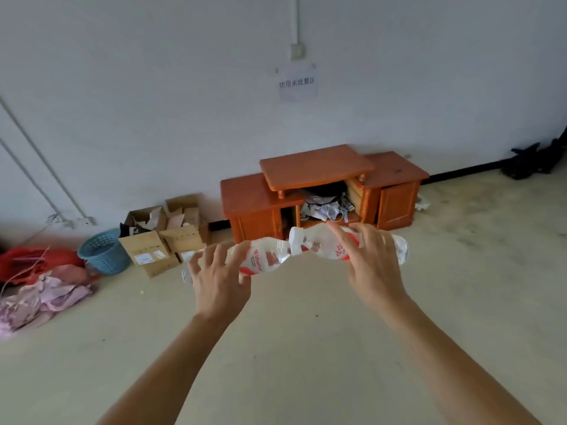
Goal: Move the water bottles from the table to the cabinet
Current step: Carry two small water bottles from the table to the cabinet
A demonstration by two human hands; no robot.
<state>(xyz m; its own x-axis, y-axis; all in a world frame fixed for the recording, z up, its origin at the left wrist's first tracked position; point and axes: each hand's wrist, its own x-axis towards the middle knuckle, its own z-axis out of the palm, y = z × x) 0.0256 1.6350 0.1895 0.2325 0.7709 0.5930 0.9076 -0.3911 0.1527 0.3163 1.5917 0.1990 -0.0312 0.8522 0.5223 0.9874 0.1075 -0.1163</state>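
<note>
White wall at back, pale dusty floor (306, 348) below. Cabinet (260, 204), orange wood, sits low against the wall, ctr-right of view. It has a raised shelf (316, 167) on top, a door (395, 205) on its R side and an open middle bay stuffed w/ papers (322, 207) & cords. Sign (297, 84) w/ printed characters is fixed to the wall above it. Left of cabinet are open cardboard boxes (153, 250) w/ scraps inside, then a blue basket (102, 251), then a red bag (30, 262) & pinkish cloth (46, 299) heaped on the floor. Dark bundle (527, 162) lies far R by the wall.

Both bare arms reach fwd in mid-air over the floor, w/ the cabinet well apart beyond them. L hand (219, 280) grips L bottle (260, 259) round its body, fingers curled round it. That bottle lies roughly level, base out to the left, neck pointing R. R hand (368, 259) grips R bottle (316, 240) from above, fingers spread & curled over it. Its base sticks out past the hand to the R, and its white cap (297, 239) points L. The two necks meet btwn the hands; touching or just apart, can't tell. Both bottles are clear plastic w/ red-and-white labels. Both are in hand, up in the air in front of the cabinet.
</note>
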